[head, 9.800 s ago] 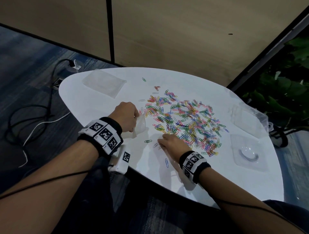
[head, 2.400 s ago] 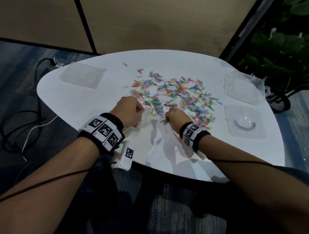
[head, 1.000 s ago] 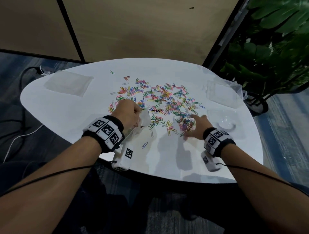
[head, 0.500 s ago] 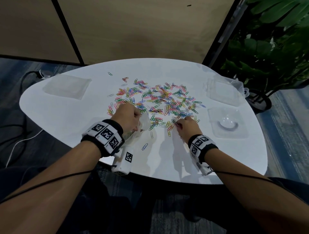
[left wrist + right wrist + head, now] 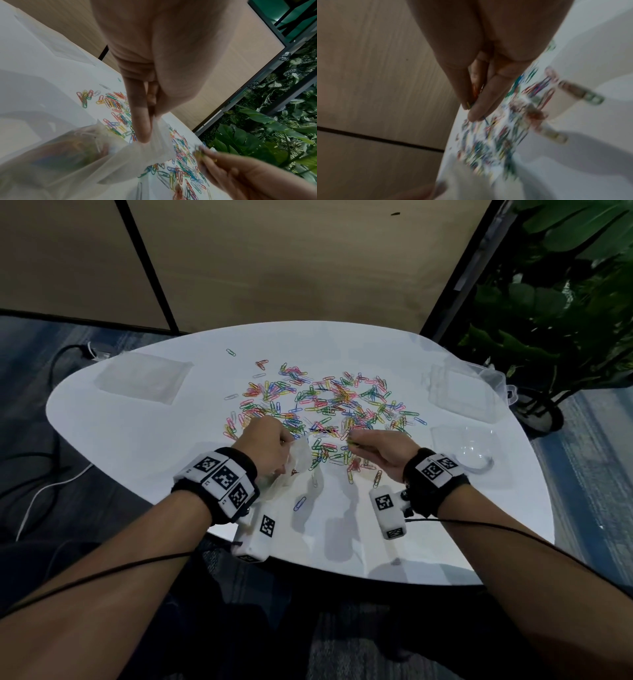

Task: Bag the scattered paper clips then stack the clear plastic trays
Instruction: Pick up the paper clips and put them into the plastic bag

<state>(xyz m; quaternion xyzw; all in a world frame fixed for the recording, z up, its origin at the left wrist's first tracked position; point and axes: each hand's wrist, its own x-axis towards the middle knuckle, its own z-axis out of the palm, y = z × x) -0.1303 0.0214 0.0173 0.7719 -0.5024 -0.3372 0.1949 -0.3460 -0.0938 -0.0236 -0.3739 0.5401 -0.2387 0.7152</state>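
Coloured paper clips (image 5: 329, 409) lie scattered across the middle of the white table (image 5: 144, 440). My left hand (image 5: 265, 445) pinches the rim of a clear plastic bag (image 5: 298, 460), whose mouth faces right; in the left wrist view the bag (image 5: 85, 152) holds several clips. My right hand (image 5: 375, 446) hovers just right of the bag mouth, fingertips pinching a small bunch of paper clips (image 5: 199, 152). The right wrist view is blurred, with clips (image 5: 475, 93) between thumb and fingers (image 5: 481, 102). Clear plastic trays sit at far left (image 5: 144, 378), far right (image 5: 459, 395) and right (image 5: 469, 446).
A few loose clips (image 5: 299, 503) lie near the table's front edge. A wooden partition stands behind the table. A leafy plant (image 5: 555, 302) is at the right. Cables (image 5: 51, 474) run over the floor on the left.
My right hand picked up clips from the pile, rose off the table and moved left toward the bag mouth. The left hand kept holding the bag in place.
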